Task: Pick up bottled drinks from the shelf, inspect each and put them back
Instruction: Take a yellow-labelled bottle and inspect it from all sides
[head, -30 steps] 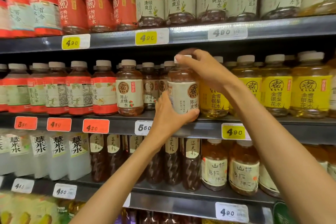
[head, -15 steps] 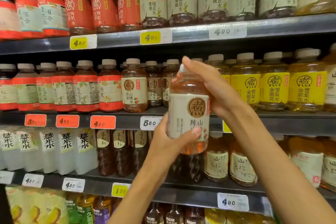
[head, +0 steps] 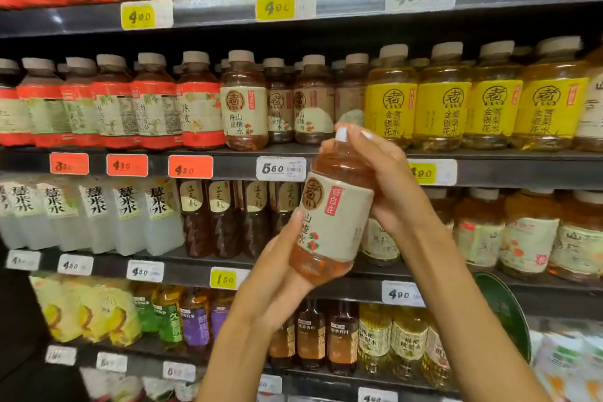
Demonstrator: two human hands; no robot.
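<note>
A bottle of amber drink (head: 336, 219) with a cream label and a red tag is held in the air in front of the shelves, tilted with its cap toward the upper right. My left hand (head: 277, 277) grips its base from below, thumb on the label. My right hand (head: 385, 179) grips the neck and cap end from the right. In the middle shelf (head: 228, 166) row, a gap (head: 350, 114) stands between the brown-labelled bottles (head: 313, 101) and the yellow-labelled bottles (head: 391, 108).
Rows of bottles fill every shelf: red-labelled ones (head: 114, 108) at the left, white square bottles (head: 127, 215) below them, dark tea bottles (head: 225, 219) beside those. Price tags (head: 280, 168) line the shelf edges. A green round sign (head: 502, 310) hangs at the lower right.
The bottle left the middle shelf and came down and toward me, tilting to the right. Both hands moved with it and the view dropped lower.
</note>
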